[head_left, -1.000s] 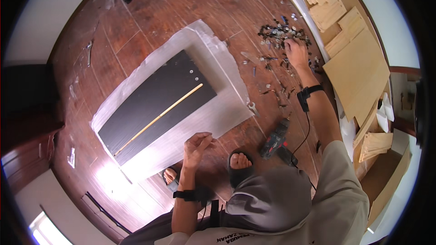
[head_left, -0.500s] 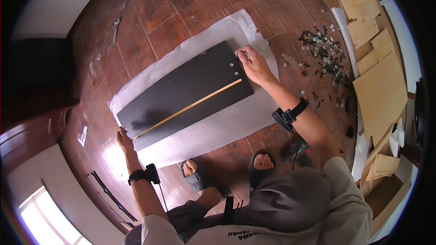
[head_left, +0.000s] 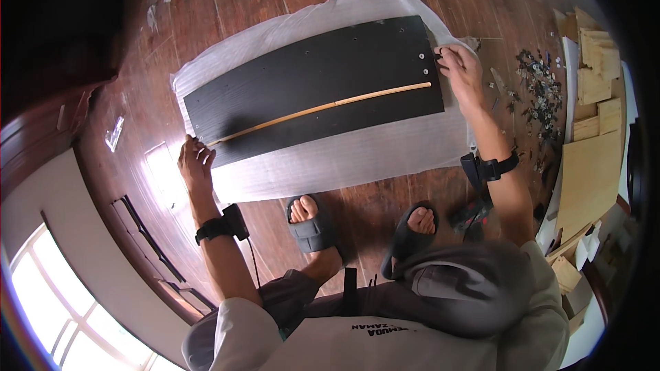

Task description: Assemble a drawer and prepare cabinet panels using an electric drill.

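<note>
A long black panel [head_left: 309,62] lies on a white foam sheet [head_left: 323,165] on the floor. Along the panel runs a thin tan strip [head_left: 335,104], and two round silver fittings [head_left: 425,71] show at its right end. My left hand [head_left: 197,161] is at the panel's near left corner, fingers bent around a small dark piece that I cannot make out. Just off the right edge, my right hand [head_left: 463,72] is closed in a pinch, with a small dark bit at the fingertips, too small to name.
Loose small hardware [head_left: 540,89] is scattered on the wooden floor to the right. Beyond it lie several light wooden boards [head_left: 588,172]. Dark strips [head_left: 151,237] lie at the lower left, and a dark tool [head_left: 471,214] sits beside my right foot.
My view has shifted, so the panel appears higher and farther right. My hands stay at its two ends, and the left hand's fingers look more spread than before.
</note>
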{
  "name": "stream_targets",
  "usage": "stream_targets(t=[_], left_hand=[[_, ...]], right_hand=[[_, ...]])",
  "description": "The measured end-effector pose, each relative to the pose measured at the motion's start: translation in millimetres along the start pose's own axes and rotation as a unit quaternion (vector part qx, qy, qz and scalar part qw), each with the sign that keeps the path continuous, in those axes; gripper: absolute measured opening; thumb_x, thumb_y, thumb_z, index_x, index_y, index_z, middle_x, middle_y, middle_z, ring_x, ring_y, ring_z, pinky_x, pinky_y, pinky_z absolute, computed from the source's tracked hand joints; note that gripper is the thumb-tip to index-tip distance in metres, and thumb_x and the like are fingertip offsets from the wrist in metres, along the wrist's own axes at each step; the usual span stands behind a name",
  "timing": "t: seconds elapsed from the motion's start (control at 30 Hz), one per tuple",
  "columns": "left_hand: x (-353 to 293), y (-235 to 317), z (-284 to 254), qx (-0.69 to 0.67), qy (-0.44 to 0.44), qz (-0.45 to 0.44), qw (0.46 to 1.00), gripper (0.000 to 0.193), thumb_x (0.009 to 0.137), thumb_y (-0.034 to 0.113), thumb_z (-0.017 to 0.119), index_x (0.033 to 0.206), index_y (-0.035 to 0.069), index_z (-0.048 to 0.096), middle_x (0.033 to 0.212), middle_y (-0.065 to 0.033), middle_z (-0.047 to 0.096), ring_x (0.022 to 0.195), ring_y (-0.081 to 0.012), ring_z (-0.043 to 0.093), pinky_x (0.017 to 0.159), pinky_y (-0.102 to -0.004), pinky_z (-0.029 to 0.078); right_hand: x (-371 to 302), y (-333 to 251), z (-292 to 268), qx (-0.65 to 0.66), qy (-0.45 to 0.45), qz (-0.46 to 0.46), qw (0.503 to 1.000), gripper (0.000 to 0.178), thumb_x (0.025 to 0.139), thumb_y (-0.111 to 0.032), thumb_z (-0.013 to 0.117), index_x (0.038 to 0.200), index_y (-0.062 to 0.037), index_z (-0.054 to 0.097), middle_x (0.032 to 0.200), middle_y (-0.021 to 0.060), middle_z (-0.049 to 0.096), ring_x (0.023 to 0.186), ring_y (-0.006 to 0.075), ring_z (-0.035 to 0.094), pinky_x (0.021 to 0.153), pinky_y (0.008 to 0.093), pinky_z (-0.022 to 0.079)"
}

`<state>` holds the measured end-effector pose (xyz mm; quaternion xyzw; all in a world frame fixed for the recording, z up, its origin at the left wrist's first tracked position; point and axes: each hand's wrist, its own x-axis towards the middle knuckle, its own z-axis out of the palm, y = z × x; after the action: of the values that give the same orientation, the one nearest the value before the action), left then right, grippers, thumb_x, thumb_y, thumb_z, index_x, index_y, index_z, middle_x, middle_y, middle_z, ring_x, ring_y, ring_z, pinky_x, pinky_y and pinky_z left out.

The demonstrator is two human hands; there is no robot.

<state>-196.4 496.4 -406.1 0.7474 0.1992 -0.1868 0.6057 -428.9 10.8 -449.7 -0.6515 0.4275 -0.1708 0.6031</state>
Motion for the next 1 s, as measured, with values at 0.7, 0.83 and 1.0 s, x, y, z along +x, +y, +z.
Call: stream_targets(t=[0.7, 0.83, 1.0], left_hand=[[-236, -66, 238, -0.069, -0.453, 0.010, 0.889, 0.017, 0.084, -0.001, 0.067, 0.101, -0.003, 0.066, 0.095, -0.0111, 0.069, 0.085, -0.0146, 0.064, 0.079, -0.0270, 0.053], [-246, -68, 240, -0.059, -0.458, 0.027, 0.886, 0.016, 0.084, -0.003, 0.067, 0.100, -0.003, 0.066, 0.095, -0.0103, 0.069, 0.085, -0.0141, 0.064, 0.079, -0.0260, 0.052], [-258, -74, 244, -0.023, -0.462, 0.018, 0.887, 0.015, 0.082, -0.001, 0.070, 0.097, -0.003, 0.068, 0.090, -0.0081, 0.070, 0.080, -0.0103, 0.062, 0.074, -0.0226, 0.051]], right_hand=[[-184, -31, -34, 0.161, -0.102, 0.056, 0.980, 0.020, 0.090, -0.010, 0.063, 0.102, 0.0057, 0.065, 0.088, 0.0086, 0.068, 0.077, 0.0122, 0.065, 0.068, 0.0233, 0.054], [-190, -26, -43, 0.069, -0.073, 0.031, 0.994, 0.018, 0.090, -0.008, 0.063, 0.102, 0.0056, 0.066, 0.090, 0.0079, 0.068, 0.082, 0.0106, 0.065, 0.071, 0.0221, 0.052], [-203, -12, -52, 0.059, -0.070, -0.021, 0.996, 0.016, 0.088, -0.006, 0.064, 0.100, 0.0055, 0.066, 0.088, 0.0079, 0.069, 0.079, 0.0097, 0.065, 0.069, 0.0219, 0.052]])
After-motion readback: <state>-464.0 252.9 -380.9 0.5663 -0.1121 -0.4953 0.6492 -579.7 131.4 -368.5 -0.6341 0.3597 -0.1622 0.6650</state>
